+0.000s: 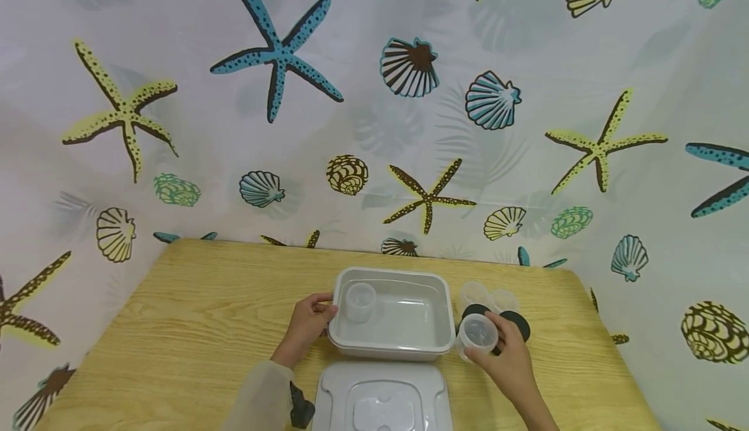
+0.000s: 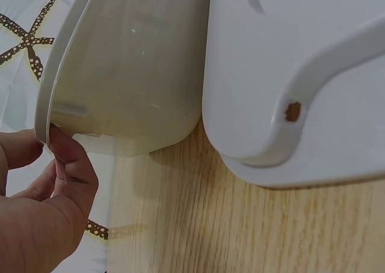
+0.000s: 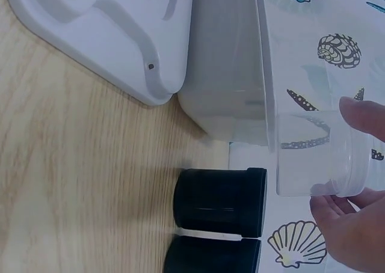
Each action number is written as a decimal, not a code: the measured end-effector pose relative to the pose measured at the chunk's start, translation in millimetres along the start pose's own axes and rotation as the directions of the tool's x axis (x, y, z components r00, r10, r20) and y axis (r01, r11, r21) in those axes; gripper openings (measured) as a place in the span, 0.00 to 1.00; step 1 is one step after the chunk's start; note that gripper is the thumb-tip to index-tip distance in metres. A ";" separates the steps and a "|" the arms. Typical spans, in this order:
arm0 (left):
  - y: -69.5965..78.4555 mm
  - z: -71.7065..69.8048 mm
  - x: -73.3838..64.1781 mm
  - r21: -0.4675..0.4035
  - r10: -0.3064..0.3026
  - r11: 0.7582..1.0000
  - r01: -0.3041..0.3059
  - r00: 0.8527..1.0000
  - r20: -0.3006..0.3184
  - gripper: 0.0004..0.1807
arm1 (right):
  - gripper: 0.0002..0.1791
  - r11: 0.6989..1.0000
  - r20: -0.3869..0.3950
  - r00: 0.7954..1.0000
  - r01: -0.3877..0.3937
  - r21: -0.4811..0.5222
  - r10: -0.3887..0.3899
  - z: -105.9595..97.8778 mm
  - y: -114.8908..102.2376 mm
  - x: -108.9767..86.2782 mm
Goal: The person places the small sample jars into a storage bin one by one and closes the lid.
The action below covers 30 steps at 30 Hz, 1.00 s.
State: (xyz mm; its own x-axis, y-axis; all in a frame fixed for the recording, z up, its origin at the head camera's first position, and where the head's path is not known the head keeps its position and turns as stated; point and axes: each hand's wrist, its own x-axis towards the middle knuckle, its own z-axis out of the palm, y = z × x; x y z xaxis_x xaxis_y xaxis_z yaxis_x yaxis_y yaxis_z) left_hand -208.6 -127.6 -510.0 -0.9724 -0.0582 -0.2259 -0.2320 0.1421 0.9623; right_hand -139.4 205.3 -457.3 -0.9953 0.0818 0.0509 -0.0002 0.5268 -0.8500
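Observation:
A white rectangular plastic bin stands on the table with one clear plastic cup inside at its left end. My left hand pinches the bin's left rim between thumb and fingers, as the left wrist view also shows. On the other side, my right hand grips a second clear cup by its rim. This cup is upright, raised beside the bin's right wall, and looks empty. Just beyond the right hand are black cups and more clear cups.
A white lid lies in front of the bin, close against it. The wooden table reaches back to a curtain printed with starfish and shells, which also hangs along both sides.

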 end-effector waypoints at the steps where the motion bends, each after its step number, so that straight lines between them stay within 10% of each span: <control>1: -0.2 0.1 0.1 0.003 0.001 1.000 -0.001 1.000 -0.001 0.18 | 0.41 1.000 0.003 1.000 0.001 0.000 -0.001 0.3 -0.8 0.5; 30: 0.5 -0.4 -1.3 0.010 -0.006 1.000 0.006 1.000 -0.009 0.19 | 0.39 0.994 0.033 0.999 0.024 0.105 -0.027 22.5 -17.8 20.3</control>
State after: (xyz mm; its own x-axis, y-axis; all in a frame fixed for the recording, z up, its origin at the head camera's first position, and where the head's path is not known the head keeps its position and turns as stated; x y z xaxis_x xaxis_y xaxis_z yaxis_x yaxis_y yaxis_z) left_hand -207.4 -127.9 -509.1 -0.9707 -0.0675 -0.2307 -0.2385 0.1518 0.9592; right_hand -161.8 178.6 -452.9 -0.9976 0.0397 0.0570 -0.0340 0.4367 -0.8990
